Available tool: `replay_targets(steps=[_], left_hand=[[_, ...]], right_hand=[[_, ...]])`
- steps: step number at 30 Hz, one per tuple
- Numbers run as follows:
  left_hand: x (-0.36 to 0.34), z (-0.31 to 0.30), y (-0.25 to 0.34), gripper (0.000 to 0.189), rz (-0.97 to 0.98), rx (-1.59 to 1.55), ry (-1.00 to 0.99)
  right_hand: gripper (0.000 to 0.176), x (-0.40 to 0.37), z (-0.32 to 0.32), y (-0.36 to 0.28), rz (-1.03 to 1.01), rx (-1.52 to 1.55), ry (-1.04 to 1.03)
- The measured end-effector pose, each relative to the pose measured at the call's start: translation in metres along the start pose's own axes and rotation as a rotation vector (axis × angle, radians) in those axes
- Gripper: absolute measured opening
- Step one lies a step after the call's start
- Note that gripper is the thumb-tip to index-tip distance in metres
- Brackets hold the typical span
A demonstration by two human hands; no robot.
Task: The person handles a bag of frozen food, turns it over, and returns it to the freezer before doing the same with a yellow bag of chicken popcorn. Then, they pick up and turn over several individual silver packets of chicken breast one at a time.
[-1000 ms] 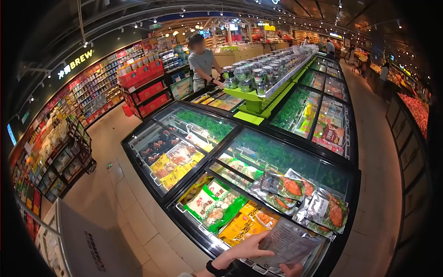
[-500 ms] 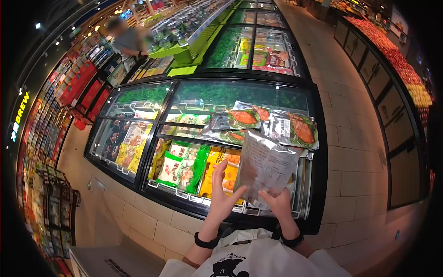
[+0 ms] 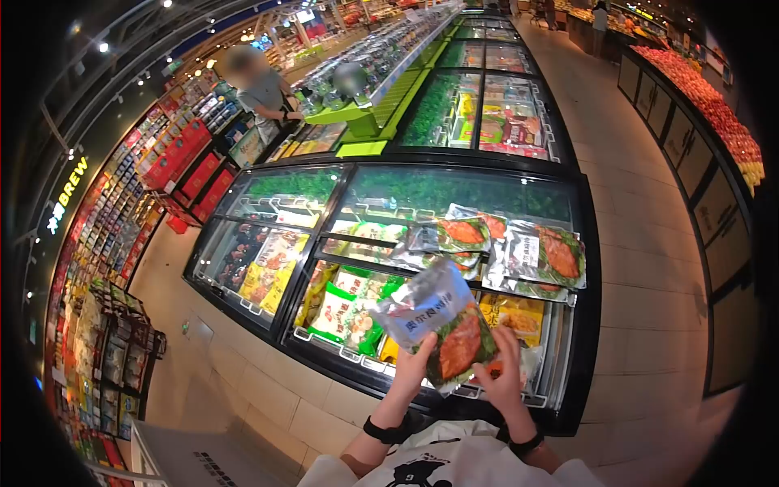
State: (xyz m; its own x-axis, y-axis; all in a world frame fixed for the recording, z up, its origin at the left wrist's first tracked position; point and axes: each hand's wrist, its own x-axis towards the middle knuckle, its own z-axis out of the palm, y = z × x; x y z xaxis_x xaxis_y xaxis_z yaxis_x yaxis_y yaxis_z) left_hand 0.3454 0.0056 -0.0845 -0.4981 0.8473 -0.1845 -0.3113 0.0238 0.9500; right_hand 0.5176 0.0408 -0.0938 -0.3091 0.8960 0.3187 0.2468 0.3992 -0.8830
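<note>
Both hands hold one silver bag (image 3: 445,325) with a printed picture of reddish meat on green leaves, its front facing up toward me. My left hand (image 3: 412,369) grips the bag's lower left edge. At the lower right edge, my right hand (image 3: 501,369) has its fingers closed on the same bag. The bag hangs above a glass-topped freezer (image 3: 479,185). More such bags (image 3: 552,258) lie on the freezer glass beyond it. Green and white bags (image 3: 350,308) and a yellow bag (image 3: 515,316) are inside the freezer.
A person (image 3: 264,97) stands beyond the freezer at the upper left. Red fruit (image 3: 698,97) is piled on a counter at the right. Packed shelves (image 3: 101,243) line the left. A grey cart or board edge (image 3: 187,458) shows at the lower left.
The bag has been turned from its text-covered back to its picture side. My left hand has moved onto its edge, and the view has shifted so the freezer appears lower and further right.
</note>
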Motion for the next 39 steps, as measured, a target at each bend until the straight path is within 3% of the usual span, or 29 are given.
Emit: replay_targets(steps=[3, 5, 6, 8, 11, 15, 17, 19, 20, 21, 22, 24, 27, 28, 29, 31, 33, 35, 36, 39], left_hand=[[0.003, -0.006, -0.007, 0.034, -0.084, 0.203, -0.197], [0.004, -0.002, -0.028, 0.035, -0.138, 0.239, -0.270], [0.001, 0.008, -0.027, 0.037, -0.167, 0.168, -0.315], [0.001, 0.019, -0.038, 0.037, -0.207, 0.139, -0.336], [0.004, 0.030, -0.041, 0.036, -0.259, 0.091, -0.326], [0.011, 0.037, -0.032, 0.042, -0.311, 0.135, -0.506], [0.015, 0.036, -0.030, 0.048, -0.265, 0.298, -0.533], [0.023, 0.030, -0.053, 0.055, -0.106, 0.353, -0.510], [0.024, 0.030, -0.052, 0.060, 0.011, 0.313, -0.472], [0.020, 0.031, -0.032, 0.059, -0.013, 0.548, -0.514], [0.021, 0.025, -0.034, 0.055, -0.235, 0.548, -0.523], [0.024, 0.024, -0.034, 0.041, -0.263, 0.374, -0.535], [0.025, 0.017, -0.050, 0.034, -0.177, 0.350, -0.414], [0.024, 0.012, -0.051, 0.034, -0.278, 0.379, -0.414], [0.029, 0.010, -0.044, 0.034, -0.382, 0.407, -0.416], [0.036, 0.001, -0.059, 0.030, -0.507, 0.211, -0.327], [0.039, 0.004, -0.062, 0.029, -0.490, 0.153, -0.249], [0.046, -0.009, -0.074, 0.029, -0.520, 0.124, -0.250], [0.048, -0.013, -0.078, 0.029, -0.472, 0.097, -0.215], [0.063, -0.040, -0.096, 0.031, -0.451, 0.129, -0.100]], right_hand=[[0.061, -0.001, -0.011, 0.031, 0.097, 0.047, 0.033], [0.052, -0.010, -0.012, 0.059, 0.331, 0.566, -0.215], [0.052, -0.014, -0.017, 0.067, 0.325, 0.566, -0.218], [0.043, -0.025, -0.026, 0.080, 0.647, 0.730, -0.313], [0.036, -0.035, -0.033, 0.084, 0.686, 0.852, -0.194], [0.034, -0.032, -0.044, 0.071, 0.663, 0.612, -0.175], [0.035, -0.041, -0.043, 0.090, 0.606, 0.543, -0.205], [0.038, -0.029, -0.040, 0.061, 0.604, 0.643, -0.084], [0.036, -0.022, -0.039, 0.067, 0.469, 0.528, -0.095], [0.034, -0.028, -0.041, 0.074, 0.386, 0.402, -0.120], [0.031, -0.037, -0.046, 0.085, 0.656, 0.441, -0.199], [0.031, -0.019, -0.054, 0.056, 0.752, 0.433, -0.246], [0.030, -0.038, -0.049, 0.097, 0.550, 0.344, -0.271], [0.030, -0.041, -0.053, 0.103, 0.624, 0.388, -0.305], [0.029, -0.037, -0.056, 0.104, 0.445, 0.240, -0.338], [0.028, -0.034, -0.055, 0.104, 0.639, 0.400, -0.356], [0.033, -0.033, -0.053, 0.104, 0.554, 0.271, -0.371], [0.043, -0.028, -0.051, 0.092, 0.743, 0.496, -0.306], [0.053, -0.035, -0.044, 0.107, 0.672, 0.479, -0.240], [0.056, -0.044, -0.047, 0.131, 0.678, 0.408, -0.198]])
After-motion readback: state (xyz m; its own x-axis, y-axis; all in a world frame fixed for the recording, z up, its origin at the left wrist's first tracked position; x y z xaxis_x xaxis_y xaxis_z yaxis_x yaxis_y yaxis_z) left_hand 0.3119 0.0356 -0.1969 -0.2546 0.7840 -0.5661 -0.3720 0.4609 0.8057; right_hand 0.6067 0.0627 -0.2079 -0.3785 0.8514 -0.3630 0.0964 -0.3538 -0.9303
